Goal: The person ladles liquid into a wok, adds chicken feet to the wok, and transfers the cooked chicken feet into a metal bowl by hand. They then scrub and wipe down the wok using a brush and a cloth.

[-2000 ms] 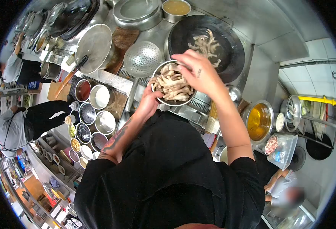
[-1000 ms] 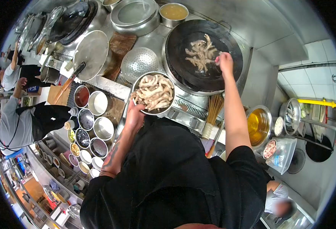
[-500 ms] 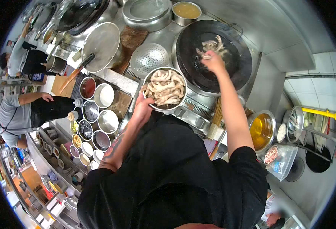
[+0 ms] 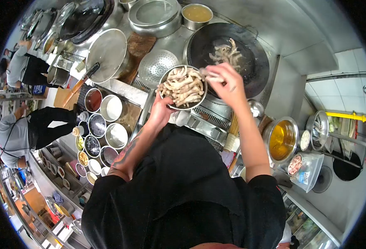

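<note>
My left hand grips the rim of a round metal bowl heaped with pale chicken feet. My right hand is between that bowl and the wok, somewhat blurred. Its fingers are pinched on a pale chicken foot. Behind it sits a large black wok, with several chicken feet lying in its middle. A perforated metal strainer rests just beyond the bowl.
Seasoning pots crowd the left side. A lidded pot has a ladle across it. At right are a basin of yellow oil and a plastic tub. Two people stand far left.
My right hand has come back from over the wok towards the bowl. More chicken feet show in the wok. My left hand still holds the bowl.
</note>
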`<state>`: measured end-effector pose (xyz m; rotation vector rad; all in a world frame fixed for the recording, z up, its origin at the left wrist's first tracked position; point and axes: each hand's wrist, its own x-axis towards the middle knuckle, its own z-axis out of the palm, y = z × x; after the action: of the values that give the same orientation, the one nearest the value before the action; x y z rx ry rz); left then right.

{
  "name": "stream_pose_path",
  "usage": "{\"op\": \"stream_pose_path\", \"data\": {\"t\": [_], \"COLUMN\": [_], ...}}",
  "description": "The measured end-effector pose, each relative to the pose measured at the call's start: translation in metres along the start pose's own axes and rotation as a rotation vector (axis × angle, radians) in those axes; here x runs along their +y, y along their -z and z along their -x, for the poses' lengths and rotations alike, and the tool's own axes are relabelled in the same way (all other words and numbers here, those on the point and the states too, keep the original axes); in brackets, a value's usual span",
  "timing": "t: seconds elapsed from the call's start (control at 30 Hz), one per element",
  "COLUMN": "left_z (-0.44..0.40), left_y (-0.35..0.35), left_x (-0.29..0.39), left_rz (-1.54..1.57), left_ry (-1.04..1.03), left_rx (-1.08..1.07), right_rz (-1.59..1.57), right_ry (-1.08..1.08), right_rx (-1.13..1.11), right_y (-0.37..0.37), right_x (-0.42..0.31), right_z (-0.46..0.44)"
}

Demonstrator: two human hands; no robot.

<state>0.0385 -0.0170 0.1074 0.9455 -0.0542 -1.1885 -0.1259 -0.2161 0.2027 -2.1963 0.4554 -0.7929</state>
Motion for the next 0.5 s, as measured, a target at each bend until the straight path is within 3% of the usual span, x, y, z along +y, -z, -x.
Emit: {"op": "stream_pose_path", "data": {"t": [0.07, 0.13, 0.23, 0.3, 0.4, 0.5], "left_z": [-0.005, -0.007, -0.004, 0.001, 0.005, 0.007], "left_y": [0.000, 0.000, -0.005, -0.005, -0.005, -0.006], "left_x": [0.000, 0.001, 0.006, 0.006, 0.006, 0.004], "left_rz": [-0.033, -0.042, -0.040, -0.016, -0.087, -0.094], "left_ry": [-0.001, -0.009, -0.007, -0.007, 0.009, -0.029], "left_rx": [0.024, -0.011, -0.019, -0.017, 0.017, 0.015], "right_rz": [-0.089, 0.095, 0.067, -0.005, -0.206, -0.090], "right_ry": [0.087, 0.110, 0.140, 0.005, -0.029, -0.035], "right_rx": [0.046, -0.142, -0.123, -0.147, -0.081, -0.124], "right_y": [-0.023, -0.028, -0.035, -0.031, -0.029, -0.015], "right_x": [-0.012, -0.021, -0.014, -0.014, -0.016, -0.029], "right_z": [0.010, 0.012, 0.019, 0.027, 0.023, -0.005]}}
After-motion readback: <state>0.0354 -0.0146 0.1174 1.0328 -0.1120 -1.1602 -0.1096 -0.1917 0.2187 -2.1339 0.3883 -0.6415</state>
